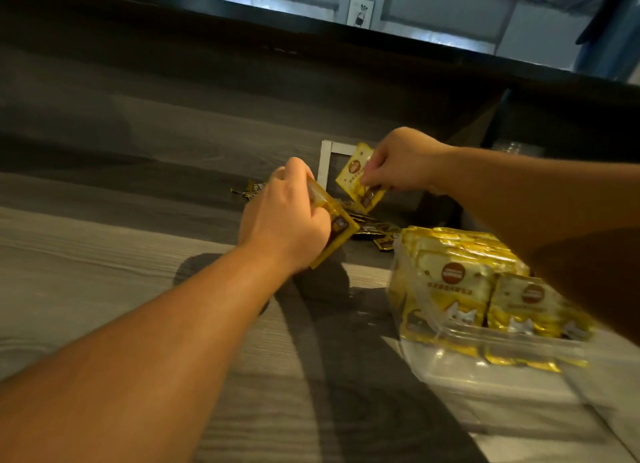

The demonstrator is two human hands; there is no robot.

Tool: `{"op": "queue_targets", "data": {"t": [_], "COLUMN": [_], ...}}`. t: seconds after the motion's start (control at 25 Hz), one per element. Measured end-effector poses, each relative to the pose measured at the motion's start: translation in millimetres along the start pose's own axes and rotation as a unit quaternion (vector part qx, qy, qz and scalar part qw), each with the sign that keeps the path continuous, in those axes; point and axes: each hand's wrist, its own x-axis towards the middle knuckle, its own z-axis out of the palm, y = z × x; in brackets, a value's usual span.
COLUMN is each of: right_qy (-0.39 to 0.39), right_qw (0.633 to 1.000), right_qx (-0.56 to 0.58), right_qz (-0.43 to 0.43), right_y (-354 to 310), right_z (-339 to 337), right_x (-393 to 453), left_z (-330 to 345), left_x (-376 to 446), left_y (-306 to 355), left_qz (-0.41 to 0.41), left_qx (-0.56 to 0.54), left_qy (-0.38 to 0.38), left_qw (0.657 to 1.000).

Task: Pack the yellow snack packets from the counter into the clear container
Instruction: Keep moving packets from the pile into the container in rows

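While both hands are closed on packets above the loose pile, the move ahead turns on one fact: the clear container (485,344) lies toward the lower right of the frame from both grips, and the right hand (405,161) works from that same side. That hand pinches a yellow snack packet (356,175) by its lower edge between thumb and fingertips, so the packet stands up with its long axis tilted toward the upper left of the frame. The left hand (291,220), at centre frame, is curled shut around a second packet (337,230), possibly more than one; its long axis slants down toward the lower left, the end poking out below the palm. Between and just behind the hands, the remaining loose packets (374,228) lie scattered flat on the grey wood-grain counter (104,254), near the container's far corner. The packets look thin, glossy and yellow with a red round logo and dark lower band. Those already packed stand upright in tight rows, filling much of the container, so the task seems well advanced.
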Motion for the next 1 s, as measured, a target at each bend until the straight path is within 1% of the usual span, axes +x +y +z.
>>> {"op": "queue_targets", "data": {"t": [0.08,0.2,0.24,0.32,0.36,0.4,0.52,0.64,0.72,0.88,0.92,1.0], "right_qy": [0.071,0.139,0.153,0.149,0.147,0.15,0.171,0.174,0.175,0.187,0.196,0.221], "right_qw": [0.996,0.983,0.977,0.958,0.949,0.948,0.957,0.959,0.963,0.964,0.961,0.945], "right_qx": [0.056,0.114,0.143,0.238,0.271,0.274,0.212,0.206,0.184,0.154,0.164,0.224], "right_qz": [-0.022,-0.032,-0.039,-0.054,-0.06,-0.069,-0.097,-0.085,-0.092,-0.106,-0.101,-0.084], "right_y": [11.3,33.3,42.2,56.4,64.6,72.9,95.7,118.9,129.3,144.0,147.5,153.9], "right_z": [-10.7,-25.4,-27.7,-32.0,-34.5,-36.3,-43.7,-47.6,-46.4,-41.8,-42.2,-46.9], "right_x": [-23.9,-70.0,-83.1,-110.2,-122.4,-132.1,-154.4,-167.5,-174.3,-183.4,-184.5,-185.8], "left_z": [-3.4,-10.3,-13.7,-19.7,-21.5,-22.4,-19.9,-8.6,1.3,23.3,28.7,36.9], "left_x": [-4.9,-11.2,-12.4,-16.0,-18.9,-22.0,-30.6,-32.1,-28.7,-25.4,-25.5,-26.1], "left_y": [10.7,37.0,47.6,72.8,86.5,99.1,127.8,146.1,154.7,165.6,166.3,167.7], "left_qz": [0.03,0.074,0.08,0.077,0.074,0.076,0.109,0.133,0.15,0.184,0.196,0.215], "left_qx": [-0.021,-0.087,-0.116,-0.168,-0.185,-0.19,-0.163,-0.096,-0.033,0.044,0.069,0.114], "left_qy": [0.038,0.083,0.089,0.084,0.068,0.045,-0.042,-0.165,-0.218,-0.265,-0.27,-0.272], "left_qw": [0.999,0.99,0.986,0.979,0.978,0.978,0.98,0.973,0.964,0.945,0.94,0.931]}}
